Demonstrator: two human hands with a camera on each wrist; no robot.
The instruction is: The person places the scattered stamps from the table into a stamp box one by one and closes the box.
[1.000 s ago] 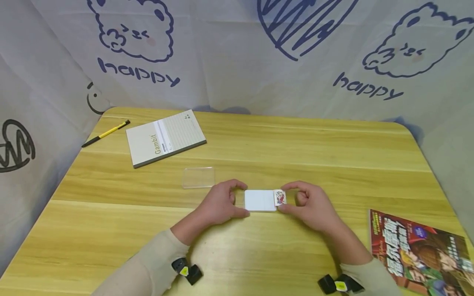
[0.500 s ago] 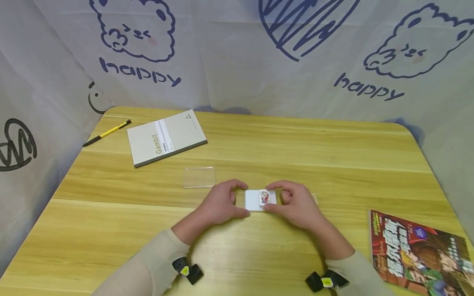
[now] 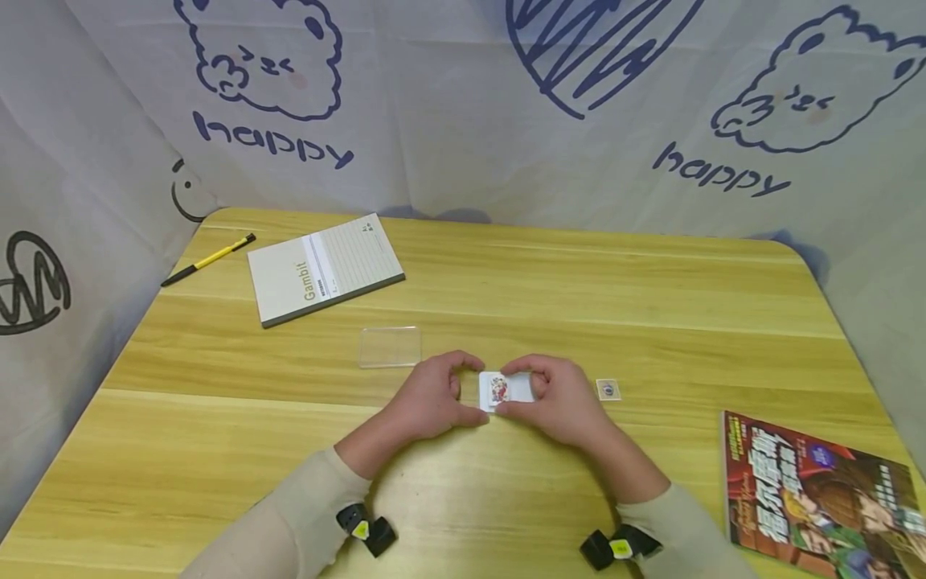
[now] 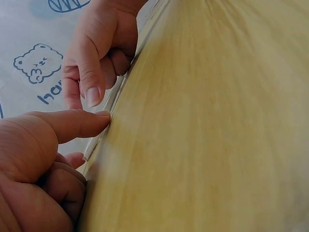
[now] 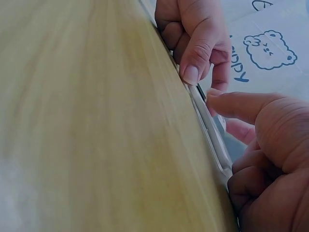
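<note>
I judge this a placing step: left grip (image 3: 431, 400) pinches the white case (image 3: 520, 388), right grip (image 3: 563, 400) the picture card (image 3: 500, 389); next likely needs level alignment.

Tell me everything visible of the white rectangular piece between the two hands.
The white rectangular piece is plain and thin, with rounded corners; it could be plastic or coated card. It lies flat on the wood-grain table, long sides running left to right. The left hand holds its left end between thumb and forefinger. A small printed square, pinched by the right hand, sits over its left part. The right hand hides some of its right end.
</note>
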